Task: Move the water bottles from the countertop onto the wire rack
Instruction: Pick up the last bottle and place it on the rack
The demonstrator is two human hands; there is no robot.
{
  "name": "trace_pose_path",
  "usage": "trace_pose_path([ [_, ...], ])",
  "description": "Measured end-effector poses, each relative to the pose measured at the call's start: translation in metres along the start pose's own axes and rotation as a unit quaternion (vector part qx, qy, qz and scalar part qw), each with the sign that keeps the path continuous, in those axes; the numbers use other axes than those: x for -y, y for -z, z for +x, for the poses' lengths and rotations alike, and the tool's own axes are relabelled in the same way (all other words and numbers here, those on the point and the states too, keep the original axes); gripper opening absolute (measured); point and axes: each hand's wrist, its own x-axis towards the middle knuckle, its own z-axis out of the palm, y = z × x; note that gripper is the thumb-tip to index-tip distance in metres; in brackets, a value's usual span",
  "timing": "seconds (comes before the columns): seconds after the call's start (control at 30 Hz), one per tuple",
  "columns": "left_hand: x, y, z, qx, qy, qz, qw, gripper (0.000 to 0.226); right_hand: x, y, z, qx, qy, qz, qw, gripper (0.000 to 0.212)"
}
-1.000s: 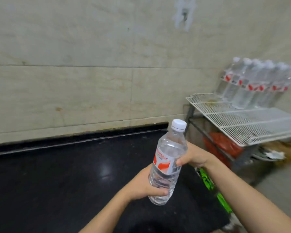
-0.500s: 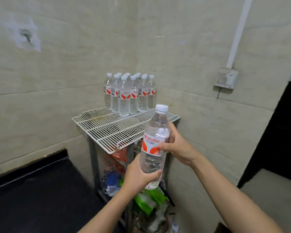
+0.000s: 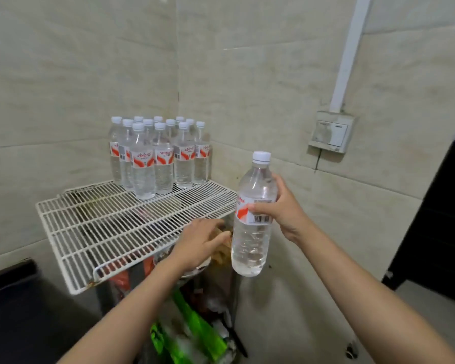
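Right hand (image 3: 283,211) wrapped around a clear water bottle (image 3: 252,219) at its label, bottle upright in the air, just off the near right corner of the wire rack (image 3: 95,229). White cap on. Label red and white with a barcode facing the camera; the red brand lettering is cut off by the fingers and unreadable. Left hand (image 3: 200,241) loose, fingers spread, holding nothing, beside the bottle's lower half. Group of bottles (image 3: 158,156) stands at the rack's back corner; red script on labels, too small to read.
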Motion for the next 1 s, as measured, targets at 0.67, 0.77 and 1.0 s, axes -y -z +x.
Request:
trace_pose_path([
  [0.67, 0.052, -0.017, 0.058, -0.035, 0.297, 0.351, 0.887, 0.078, -0.085, -0.063, 0.303, -0.103, 0.067, -0.125, 0.984, 0.082],
  [0.77, 0.050, -0.018, 0.060, -0.028, 0.306, 0.352, 0.884, 0.082, -0.106, -0.062, 0.320, -0.105, 0.078, -0.168, 0.977, 0.085],
  [1.0, 0.043, -0.020, 0.063, -0.058, 0.309, 0.362, 0.878, 0.097, -0.116, -0.050, 0.332, -0.065, 0.120, -0.227, 0.964, 0.085],
])
